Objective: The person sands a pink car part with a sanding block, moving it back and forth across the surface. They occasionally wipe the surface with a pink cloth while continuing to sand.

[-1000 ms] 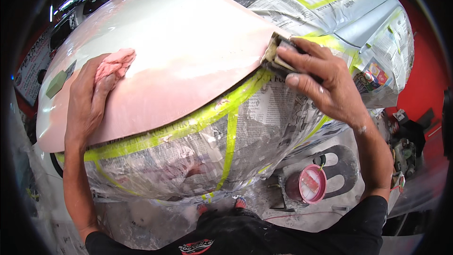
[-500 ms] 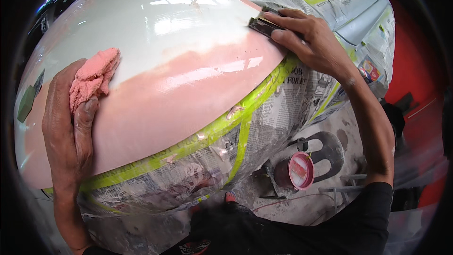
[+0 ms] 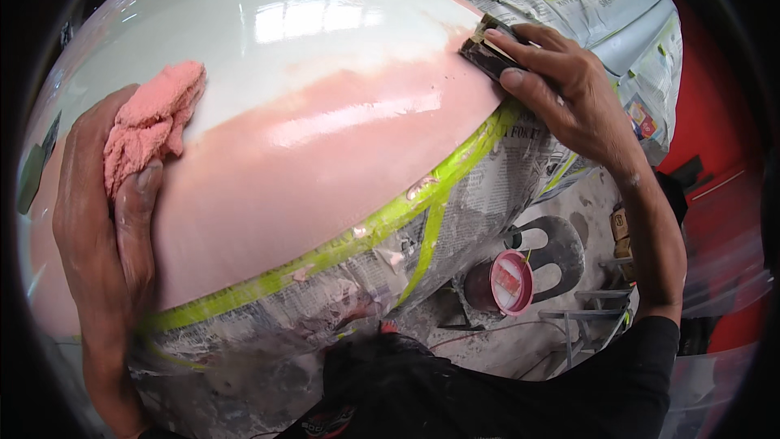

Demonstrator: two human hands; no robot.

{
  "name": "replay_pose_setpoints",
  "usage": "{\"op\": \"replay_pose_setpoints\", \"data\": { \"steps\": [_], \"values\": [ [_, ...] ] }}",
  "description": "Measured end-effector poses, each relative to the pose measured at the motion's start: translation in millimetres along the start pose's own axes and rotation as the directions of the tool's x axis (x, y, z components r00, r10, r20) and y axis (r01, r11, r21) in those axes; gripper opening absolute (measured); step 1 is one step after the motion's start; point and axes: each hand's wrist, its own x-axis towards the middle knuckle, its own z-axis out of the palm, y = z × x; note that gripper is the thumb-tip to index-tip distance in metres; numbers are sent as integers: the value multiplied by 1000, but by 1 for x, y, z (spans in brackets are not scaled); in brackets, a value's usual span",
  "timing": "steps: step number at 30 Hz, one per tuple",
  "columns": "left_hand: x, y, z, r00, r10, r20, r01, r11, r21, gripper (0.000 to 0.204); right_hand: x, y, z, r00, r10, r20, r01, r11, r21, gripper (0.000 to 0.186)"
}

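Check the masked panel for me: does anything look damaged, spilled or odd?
Pale pinkish patches mark the yellow-green tape along the near edge of the pink-and-white panel, breaking its bright strip. Tiny dark specks also dot the pink area near the right hand; whether they are damage, I cannot tell.

A: Clothing?
B: Shirt (image 3: 601, 382): black, short-sleeved, soft cloth. Right sleeve (image 3: 656, 358) loose, straight hem above the elbow. Left sleeve (image 3: 158, 433): just a dark sliver at the lower edge.

A: Markings?
B: Emblem (image 3: 329, 421) on the shirt front: red, pale lettering, on black. Blurred; finer detail unreadable.

A: Arms?
B: Left forearm (image 3: 110, 374), right forearm (image 3: 662, 252): bare, slim. Small whitish patch (image 3: 634, 181) near the right wrist.

A: Hands?
B: Left hand (image 3: 89, 187), right hand (image 3: 581, 85): both bare. Left thumb (image 3: 138, 211) creased, palely smeared.

A: Feet?
B: Reddish bit (image 3: 388, 328) past the shirt, maybe footwear; too small to tell.
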Motion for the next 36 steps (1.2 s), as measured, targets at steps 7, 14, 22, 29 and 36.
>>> {"op": "replay_pose_setpoints", "data": {
  "steps": [7,14,22,29,36],
  "values": [
    [-4,-2,4,1000,-3,5,3,999,32,38,3,-9,1,989,128,72,-125,991,-37,39],
    [1,6,5,999,-54,3,54,996,-65,36,29,20,10,979,179,94,-186,980,70,43],
    [2,4,4,997,-79,21,80,995,-56,36,-37,14,-33,966,250,-64,-230,946,227,45],
    [2,6,5,999,-45,11,46,998,-50,38,-19,-6,-13,998,57,30,-57,998,12,40],
    [-5,-2,4,999,-53,-7,53,999,-8,40,-31,-22,-4,999,7,-45,-8,999,-34,36]
  ]
}}
